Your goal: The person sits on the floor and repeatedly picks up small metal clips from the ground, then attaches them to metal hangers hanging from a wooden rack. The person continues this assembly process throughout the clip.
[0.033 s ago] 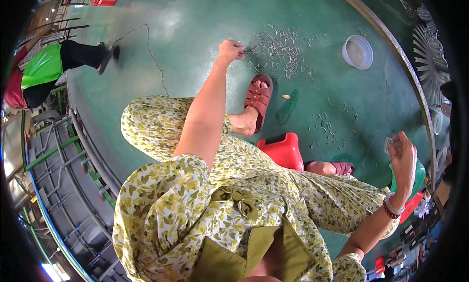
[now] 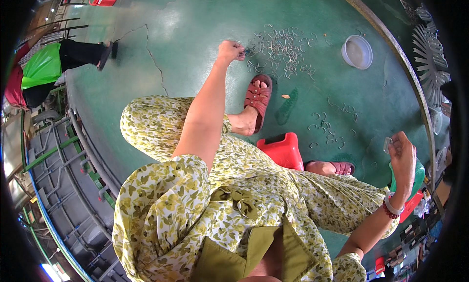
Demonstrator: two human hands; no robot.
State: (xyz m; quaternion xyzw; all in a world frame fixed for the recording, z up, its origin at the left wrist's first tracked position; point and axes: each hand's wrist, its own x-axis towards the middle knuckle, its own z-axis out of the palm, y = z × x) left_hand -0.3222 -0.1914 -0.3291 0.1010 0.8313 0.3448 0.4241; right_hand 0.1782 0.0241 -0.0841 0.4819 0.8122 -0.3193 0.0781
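My left hand reaches out over the green floor with its fingers pinched on a thin curved metal piece, partly hidden by the fingers. Beside those fingertips lies a loose heap of curved metal pieces, thin, silvery and C-shaped. Off to the right, my right hand is raised with its fingers bent round some shiny silvery curved pieces; how many is hidden. A smaller scatter of the same curved pieces lies on the floor between my feet.
A pale round tub stands right of the heap. A red plastic stool is between my legs. Curved edging bounds the floor at right, with metal parts beyond. Pipe racks line the left, where another person is.
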